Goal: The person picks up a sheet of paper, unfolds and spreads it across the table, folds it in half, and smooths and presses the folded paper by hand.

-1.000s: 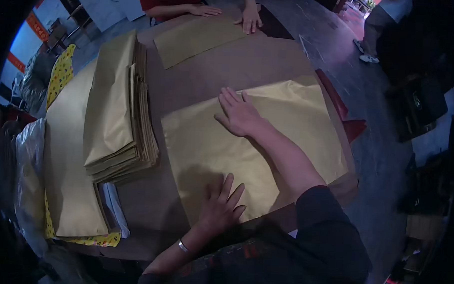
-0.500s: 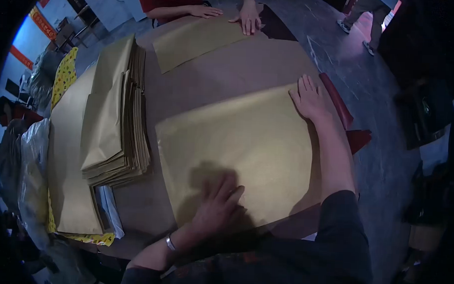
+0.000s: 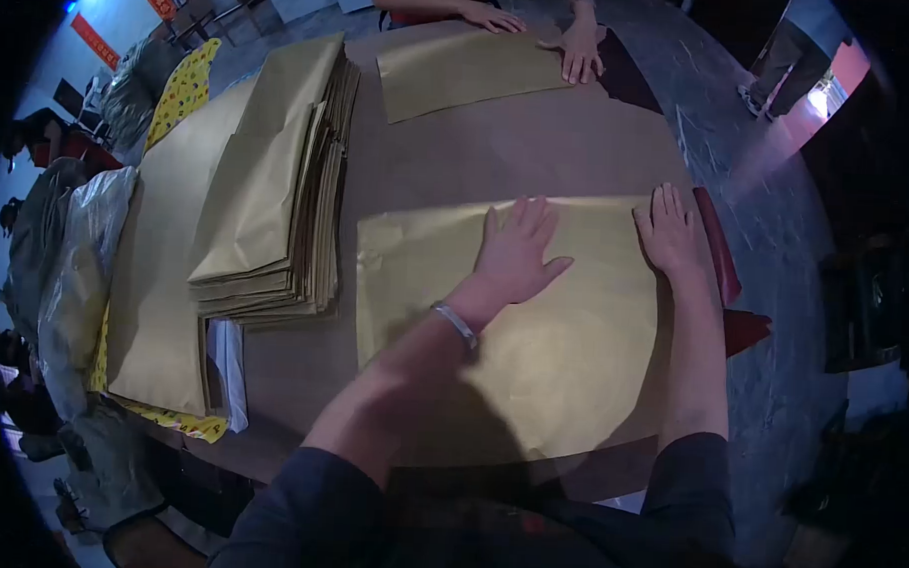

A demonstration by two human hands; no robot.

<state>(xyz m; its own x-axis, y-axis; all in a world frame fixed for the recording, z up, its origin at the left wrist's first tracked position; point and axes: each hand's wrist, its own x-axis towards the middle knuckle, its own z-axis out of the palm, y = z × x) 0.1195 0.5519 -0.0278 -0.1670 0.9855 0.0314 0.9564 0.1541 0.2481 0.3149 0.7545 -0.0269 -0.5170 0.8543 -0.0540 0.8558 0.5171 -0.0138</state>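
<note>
The left hand (image 3: 519, 254), fingers spread, and right hand (image 3: 669, 231), fingers narrowly parted, lie near the sheet's (image 3: 532, 357) far edge. Bare tabletop (image 3: 458, 169) separates it from the stack (image 3: 268, 187).

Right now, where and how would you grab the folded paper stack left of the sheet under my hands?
I'd take the stack near its nearest right corner, coming from the right: fingers low under the layered edges, thumb on the smooth top. It lies flat, and loose edges show along that side, so a shallow pinch would likely catch only the upper layers.
</note>
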